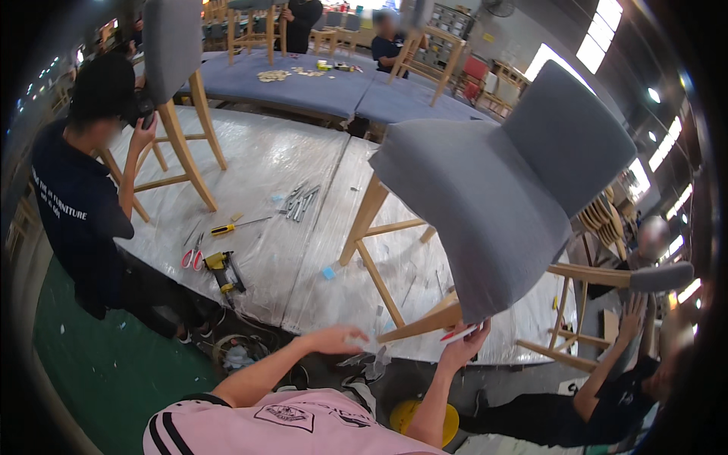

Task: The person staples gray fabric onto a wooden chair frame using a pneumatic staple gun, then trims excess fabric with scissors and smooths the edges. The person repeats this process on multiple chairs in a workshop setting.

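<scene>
A grey upholstered bar chair [485,201] with wooden legs stands tilted in view on the plastic-covered table [265,258]. My right hand [465,349] is at the low front corner of its seat, closed on a slim red-and-white tool [459,332] whose kind I cannot make out. Loose grey fabric hangs along the seat edge just above that hand. My left hand [341,340] is left of the chair's nearest leg [421,322], at the table's near edge. Its fingertips are smeared, so I cannot tell whether they pinch anything.
On the table lie a yellow-black staple gun [224,274], red-handled scissors [192,258], a screwdriver [239,225] and several metal bolts [300,203]. A co-worker [83,182] handles another chair [178,98] at left; another person [622,387] is beside a chair at right. A yellow stool [447,425] is below.
</scene>
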`<state>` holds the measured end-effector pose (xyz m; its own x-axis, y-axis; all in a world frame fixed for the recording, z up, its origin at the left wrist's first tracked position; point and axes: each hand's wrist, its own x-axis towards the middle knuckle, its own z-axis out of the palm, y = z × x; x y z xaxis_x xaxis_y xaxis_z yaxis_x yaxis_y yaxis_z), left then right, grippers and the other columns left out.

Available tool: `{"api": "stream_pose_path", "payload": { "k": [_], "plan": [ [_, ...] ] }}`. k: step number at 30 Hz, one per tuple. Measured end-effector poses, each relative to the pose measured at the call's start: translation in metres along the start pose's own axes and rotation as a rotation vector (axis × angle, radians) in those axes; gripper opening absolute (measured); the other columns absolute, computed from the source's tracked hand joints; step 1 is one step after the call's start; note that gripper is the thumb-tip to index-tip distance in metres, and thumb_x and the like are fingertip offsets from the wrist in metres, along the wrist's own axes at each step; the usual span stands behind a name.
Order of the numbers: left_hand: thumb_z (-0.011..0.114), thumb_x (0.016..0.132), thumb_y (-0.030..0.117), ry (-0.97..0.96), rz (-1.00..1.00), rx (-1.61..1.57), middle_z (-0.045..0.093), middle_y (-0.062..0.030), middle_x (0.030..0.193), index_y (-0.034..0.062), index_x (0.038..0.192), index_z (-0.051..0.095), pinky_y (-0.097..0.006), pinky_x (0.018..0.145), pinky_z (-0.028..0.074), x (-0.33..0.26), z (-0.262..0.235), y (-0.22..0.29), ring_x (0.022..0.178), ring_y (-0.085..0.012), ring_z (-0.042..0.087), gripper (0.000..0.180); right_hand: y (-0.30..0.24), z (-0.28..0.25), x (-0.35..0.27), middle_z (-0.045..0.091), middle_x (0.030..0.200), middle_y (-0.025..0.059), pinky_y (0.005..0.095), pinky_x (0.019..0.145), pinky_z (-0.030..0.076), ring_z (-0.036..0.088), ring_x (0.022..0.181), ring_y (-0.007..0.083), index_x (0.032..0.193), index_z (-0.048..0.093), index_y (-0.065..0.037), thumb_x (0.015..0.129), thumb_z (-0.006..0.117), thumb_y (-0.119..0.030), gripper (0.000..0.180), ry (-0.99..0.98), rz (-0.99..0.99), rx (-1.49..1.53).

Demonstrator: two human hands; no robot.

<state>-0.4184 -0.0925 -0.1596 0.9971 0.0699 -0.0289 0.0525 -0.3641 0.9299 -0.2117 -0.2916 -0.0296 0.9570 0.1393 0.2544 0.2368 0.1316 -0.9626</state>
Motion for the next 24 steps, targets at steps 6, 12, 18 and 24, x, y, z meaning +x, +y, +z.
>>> {"api": "stream_pose_path", "payload": {
  "k": [6,12,18,24],
  "plan": [
    [0.076,0.091,0.047,0.689,0.08,0.218,0.048,-0.0253,0.151,0.0007,0.152,0.044,-0.045,0.118,0.037,0.111,-0.204,0.056,0.141,-0.0374,0.047,0.083,0.0,0.003,0.026,0.054,0.136,0.0201,0.035,0.081,0.053,0.061,0.097,0.0237,0.153,0.034,0.001,0.098,0.065,-0.002,0.063,0.031,-0.09,-0.159],
    [0.08,0.083,0.026,0.664,0.348,0.167,0.042,-0.0216,0.158,-0.0014,0.154,0.035,-0.039,0.12,0.033,0.279,-0.319,0.16,0.145,-0.0353,0.042,0.088,-0.036,0.016,0.132,0.049,0.149,0.0195,0.0396,0.111,0.039,0.052,0.129,0.0302,0.152,0.039,0.003,0.104,0.063,-0.025,0.061,0.155,-0.266,-0.183],
    [0.074,0.083,0.018,0.879,0.598,0.178,0.059,-0.0185,0.138,0.0009,0.136,0.054,-0.04,0.11,0.041,0.433,-0.298,0.176,0.128,-0.0342,0.054,0.059,-0.06,-0.02,0.322,0.065,0.118,0.004,0.0257,0.073,0.048,0.059,0.092,0.0112,0.147,0.052,-0.003,0.103,0.066,-0.034,0.056,0.14,-0.307,-0.12],
    [0.067,0.088,0.017,0.915,0.843,0.199,0.071,-0.0185,0.118,0.0001,0.117,0.068,-0.042,0.099,0.049,0.513,-0.253,0.248,0.11,-0.0319,0.065,0.034,-0.022,-0.084,0.484,0.066,0.114,0.0061,0.0282,0.095,0.044,0.058,0.106,0.0141,0.132,0.063,0.004,0.102,0.067,-0.042,0.056,0.087,-0.357,-0.212]
  ]
}}
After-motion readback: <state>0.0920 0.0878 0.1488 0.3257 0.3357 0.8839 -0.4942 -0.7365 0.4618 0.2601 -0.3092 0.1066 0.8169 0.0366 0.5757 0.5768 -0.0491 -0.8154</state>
